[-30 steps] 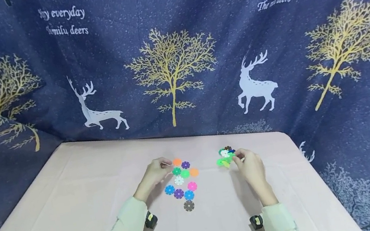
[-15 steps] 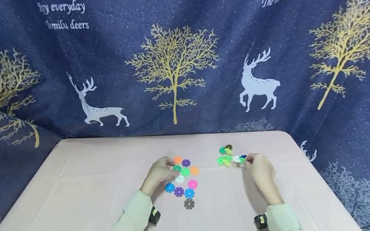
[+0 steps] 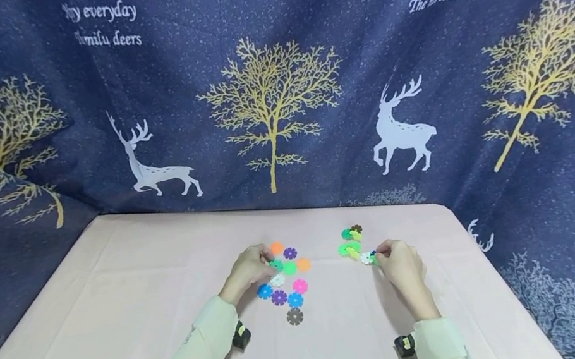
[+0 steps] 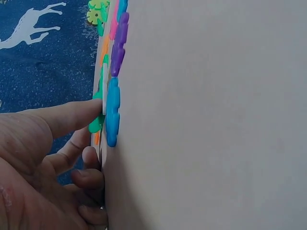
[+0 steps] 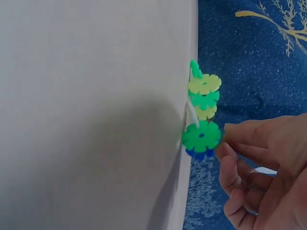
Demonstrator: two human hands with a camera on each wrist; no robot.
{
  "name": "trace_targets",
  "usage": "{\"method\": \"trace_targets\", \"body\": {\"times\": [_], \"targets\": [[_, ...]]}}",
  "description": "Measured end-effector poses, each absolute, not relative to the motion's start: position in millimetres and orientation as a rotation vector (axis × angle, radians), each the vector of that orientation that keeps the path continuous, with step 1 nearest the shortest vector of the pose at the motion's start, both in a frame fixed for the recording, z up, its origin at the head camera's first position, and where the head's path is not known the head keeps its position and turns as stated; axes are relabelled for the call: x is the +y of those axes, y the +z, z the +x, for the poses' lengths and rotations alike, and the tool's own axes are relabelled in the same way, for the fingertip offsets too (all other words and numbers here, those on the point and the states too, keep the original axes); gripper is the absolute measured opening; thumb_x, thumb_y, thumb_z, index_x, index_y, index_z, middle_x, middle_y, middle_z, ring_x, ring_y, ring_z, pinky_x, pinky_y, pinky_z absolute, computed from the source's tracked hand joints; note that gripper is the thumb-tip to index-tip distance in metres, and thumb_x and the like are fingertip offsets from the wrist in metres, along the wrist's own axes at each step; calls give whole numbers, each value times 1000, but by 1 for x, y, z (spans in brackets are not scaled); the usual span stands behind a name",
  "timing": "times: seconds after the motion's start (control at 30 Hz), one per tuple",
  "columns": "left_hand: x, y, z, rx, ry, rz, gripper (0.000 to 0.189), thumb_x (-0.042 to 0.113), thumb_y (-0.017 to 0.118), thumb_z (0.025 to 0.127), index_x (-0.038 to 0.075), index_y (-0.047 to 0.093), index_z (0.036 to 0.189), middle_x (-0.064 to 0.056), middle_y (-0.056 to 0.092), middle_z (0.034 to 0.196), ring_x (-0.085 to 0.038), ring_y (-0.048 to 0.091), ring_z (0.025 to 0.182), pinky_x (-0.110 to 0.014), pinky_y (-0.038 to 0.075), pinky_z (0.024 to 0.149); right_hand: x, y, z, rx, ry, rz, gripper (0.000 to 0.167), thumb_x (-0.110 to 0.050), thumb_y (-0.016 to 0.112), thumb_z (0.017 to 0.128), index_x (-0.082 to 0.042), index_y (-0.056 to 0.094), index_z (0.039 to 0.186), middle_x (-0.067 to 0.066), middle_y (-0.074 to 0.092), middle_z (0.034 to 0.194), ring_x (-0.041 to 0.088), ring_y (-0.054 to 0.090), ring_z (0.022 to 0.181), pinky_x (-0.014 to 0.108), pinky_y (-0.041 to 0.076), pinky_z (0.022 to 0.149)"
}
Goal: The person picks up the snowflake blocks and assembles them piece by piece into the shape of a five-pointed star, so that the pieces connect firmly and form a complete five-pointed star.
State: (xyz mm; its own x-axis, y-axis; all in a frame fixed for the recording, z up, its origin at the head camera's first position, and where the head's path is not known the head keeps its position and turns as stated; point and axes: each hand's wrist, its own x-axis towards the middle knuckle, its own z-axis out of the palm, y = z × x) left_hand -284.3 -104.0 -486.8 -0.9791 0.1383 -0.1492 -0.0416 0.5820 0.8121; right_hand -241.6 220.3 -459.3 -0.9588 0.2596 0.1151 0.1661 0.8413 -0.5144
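Flat, notched interlocking plastic discs in several colours lie on the table. My left hand [image 3: 248,270] is at the left group, a fingertip against the green disc [image 4: 96,122] and close by the white disc [image 3: 278,280]; its other fingers bend loosely below. Between thumb and fingers, my right hand [image 3: 402,263] pinches the edge of a small linked cluster, made of a green disc [image 5: 201,136], a blue disc [image 5: 200,154] and a white disc [image 3: 367,258]. Just beyond it, another cluster of green and yellow discs [image 3: 350,249] rests on the table.
Nearer to me lie blue, pink and purple discs [image 3: 279,298], then a brown disc [image 3: 295,317]. Orange discs [image 3: 303,264] sit at the group's far and right sides. A pale cloth covers the table [image 3: 171,303]; a blue deer-print curtain [image 3: 239,168] hangs behind it.
My right hand drew the white, blue and green discs away from the far cluster, to the right and towards me. My left hand shifted slightly nearer to me, at the green and white discs.
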Motion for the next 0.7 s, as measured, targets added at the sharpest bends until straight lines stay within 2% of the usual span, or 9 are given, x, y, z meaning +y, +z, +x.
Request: {"method": "trace_targets", "body": {"times": [0.23,0.37,0.7], "targets": [[-108,-487,-280,2566,1428,95,26,0,79,74,7,60,90,-4,53,84,-19,49,77,-28,43,67,210,-455,-244,-2813,817,-275,13,-19,72,89,-10,75,98,4,74,88,28,66,81,47,50,72],[-112,-486,-276,2501,1452,100,21,1,76,80,5,59,93,-4,54,83,-19,50,76,-28,43,67,202,-454,-245,-2805,855,-239,13,-19,73,88,-9,75,98,5,74,87,28,67,81,46,51,72],[-119,-481,-266,2454,1456,125,21,6,73,85,4,59,100,-6,59,89,-20,57,80,-30,47,71,182,-450,-247,-2794,1050,-154,15,-17,74,88,-8,75,100,3,72,88,24,62,81,42,46,75]]}}
